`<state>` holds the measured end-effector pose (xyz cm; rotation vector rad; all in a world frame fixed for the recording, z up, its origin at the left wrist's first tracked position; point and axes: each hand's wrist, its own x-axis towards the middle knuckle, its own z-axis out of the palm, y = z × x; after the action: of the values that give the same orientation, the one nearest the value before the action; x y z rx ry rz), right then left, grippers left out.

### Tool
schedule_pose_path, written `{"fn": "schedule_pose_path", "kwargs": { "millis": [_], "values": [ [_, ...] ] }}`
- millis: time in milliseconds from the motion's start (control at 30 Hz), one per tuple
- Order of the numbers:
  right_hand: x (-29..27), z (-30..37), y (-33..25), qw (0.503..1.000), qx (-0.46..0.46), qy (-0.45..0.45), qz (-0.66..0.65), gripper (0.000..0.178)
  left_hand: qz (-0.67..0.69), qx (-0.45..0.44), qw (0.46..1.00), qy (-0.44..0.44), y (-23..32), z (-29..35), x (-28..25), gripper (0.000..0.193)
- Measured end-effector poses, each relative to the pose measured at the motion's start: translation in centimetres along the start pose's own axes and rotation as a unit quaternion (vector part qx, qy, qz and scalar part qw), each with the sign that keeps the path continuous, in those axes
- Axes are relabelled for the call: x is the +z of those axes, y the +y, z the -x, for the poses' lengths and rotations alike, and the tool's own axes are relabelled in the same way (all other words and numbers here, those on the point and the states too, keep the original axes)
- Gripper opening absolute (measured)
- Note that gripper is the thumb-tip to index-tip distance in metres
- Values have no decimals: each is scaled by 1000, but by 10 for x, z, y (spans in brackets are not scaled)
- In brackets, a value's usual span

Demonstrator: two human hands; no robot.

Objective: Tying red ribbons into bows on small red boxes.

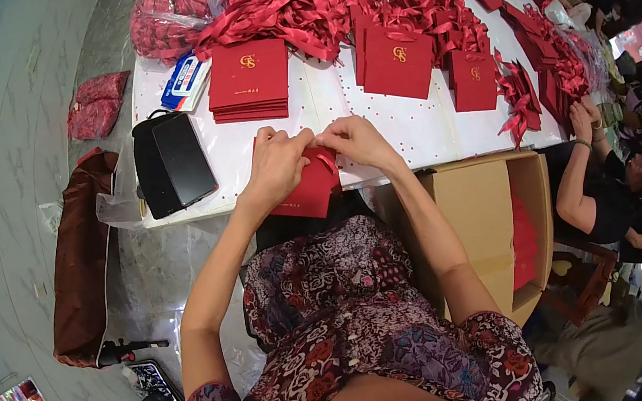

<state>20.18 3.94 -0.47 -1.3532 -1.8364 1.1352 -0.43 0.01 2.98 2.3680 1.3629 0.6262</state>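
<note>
At the table's near edge I hold a small flat red paper bag [306, 201] that hangs slightly over the edge above my lap. My left hand [277, 164] is closed at the bag's top, its fingers bent over the upper edge. Beside it, my right hand [359, 142] pinches at a short red ribbon [325, 159] near the bag's top corner. The fingertips of both hands almost meet, and they partly hide the ribbon. Just beyond lies a neat stack of red bags [248, 80] with gold print; further right is another red stack [398, 56].
Heaps of red ribbon [296, 9] cover the table's far side. A black phone [184, 158] on a dark pouch and a blue-white packet [185, 80] lie left. An open cardboard box [472, 205] with red pieces stands at my right. Another person's arms [578, 183] work further right.
</note>
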Motion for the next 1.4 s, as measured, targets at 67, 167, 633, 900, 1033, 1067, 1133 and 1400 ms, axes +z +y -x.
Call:
{"fn": "schedule_pose_path", "kwargs": {
  "millis": [67,167,633,900,1033,1067,1133,1400],
  "values": [
    [-6,-12,7,976,120,-171,-55,21,-25,56,998,-8,1,-3,3,23],
    [-9,-22,14,968,68,-211,-115,21,-13,94,995,4,3,-6,4,23],
    [27,-42,24,994,79,71,33,34,100,-1,995,20,3,0,13,17],
    [-9,-5,31,995,4,86,-56,27,85,-91,988,90,-13,-4,5,18],
    [-11,34,-2,987,-18,-150,47,26,82,-131,981,118,-25,-8,9,19],
    [-9,37,-3,987,-18,-150,47,26,90,-123,979,139,-27,-9,11,20],
    [-6,41,-7,978,-21,-155,135,31,85,-134,979,130,-27,-12,15,19],
    [1,9,-26,977,84,-42,-193,25,41,-142,958,245,3,-1,45,25]
  ]
}}
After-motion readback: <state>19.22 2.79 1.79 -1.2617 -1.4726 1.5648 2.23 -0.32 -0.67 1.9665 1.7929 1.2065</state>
